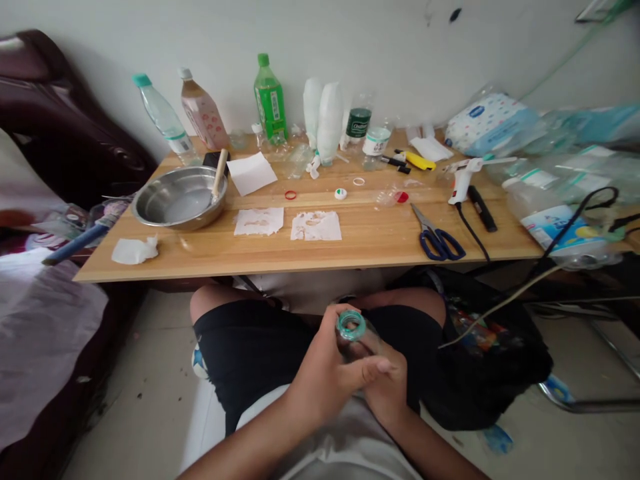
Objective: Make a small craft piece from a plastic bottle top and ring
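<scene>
Above my lap, both hands are wrapped round a clear plastic bottle piece (351,325) with a round, teal-tinted open rim facing up toward me. My left hand (325,370) grips it from the left, its thumb stretched across the near side. From the right and below, my right hand (389,383) closes on the same piece, its fingers partly behind the plastic. The lower part of the piece is hidden by my hands. On the table in front lie two pieces of wet-looking white paper (316,227), a small white cap (341,193) and a red ring (291,195).
A steel bowl (180,200) with a brush (219,175) stands at the table's left. Scissors (436,239), a glue gun (461,181) with its cord and a yellow cutter (418,160) lie right. Several bottles line the wall, including a green one (270,100). A black bag (490,373) sits below.
</scene>
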A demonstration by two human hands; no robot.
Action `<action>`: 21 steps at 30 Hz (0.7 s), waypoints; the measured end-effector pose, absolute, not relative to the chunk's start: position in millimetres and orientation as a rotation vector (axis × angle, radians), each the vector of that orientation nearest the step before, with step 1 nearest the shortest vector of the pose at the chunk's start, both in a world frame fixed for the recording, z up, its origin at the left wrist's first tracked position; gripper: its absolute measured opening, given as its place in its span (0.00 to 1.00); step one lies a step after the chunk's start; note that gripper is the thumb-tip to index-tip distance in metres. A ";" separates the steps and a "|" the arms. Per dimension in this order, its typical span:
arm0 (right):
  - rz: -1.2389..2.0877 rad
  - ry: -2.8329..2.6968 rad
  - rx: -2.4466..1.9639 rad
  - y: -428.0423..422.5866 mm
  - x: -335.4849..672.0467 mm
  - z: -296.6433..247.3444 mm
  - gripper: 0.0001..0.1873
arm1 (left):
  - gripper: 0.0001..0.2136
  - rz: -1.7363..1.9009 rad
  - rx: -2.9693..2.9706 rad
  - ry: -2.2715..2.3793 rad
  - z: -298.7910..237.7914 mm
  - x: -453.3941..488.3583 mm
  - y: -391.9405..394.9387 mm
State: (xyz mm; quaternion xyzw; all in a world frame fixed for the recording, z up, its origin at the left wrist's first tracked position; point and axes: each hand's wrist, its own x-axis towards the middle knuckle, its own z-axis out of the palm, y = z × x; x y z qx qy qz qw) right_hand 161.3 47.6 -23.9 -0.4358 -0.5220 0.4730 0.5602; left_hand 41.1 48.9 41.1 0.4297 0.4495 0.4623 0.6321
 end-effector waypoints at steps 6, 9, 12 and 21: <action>1.341 -0.903 -1.049 49.7 150.7 -24.6 0.14 | 0.20 0.995 1.044 1.024 42.9 42.4 41.0; 1.370 -0.867 -1.038 49.7 149.4 -14.7 0.20 | 0.23 1.048 1.017 1.000 41.1 44.4 44.9; 1.394 -0.890 -1.033 45.9 149.7 -7.9 0.25 | 0.25 1.082 1.048 1.051 41.8 46.4 49.1; 1.060 -1.146 -1.128 36.1 158.7 -23.1 0.13 | 0.25 1.143 0.805 1.107 48.8 57.8 51.3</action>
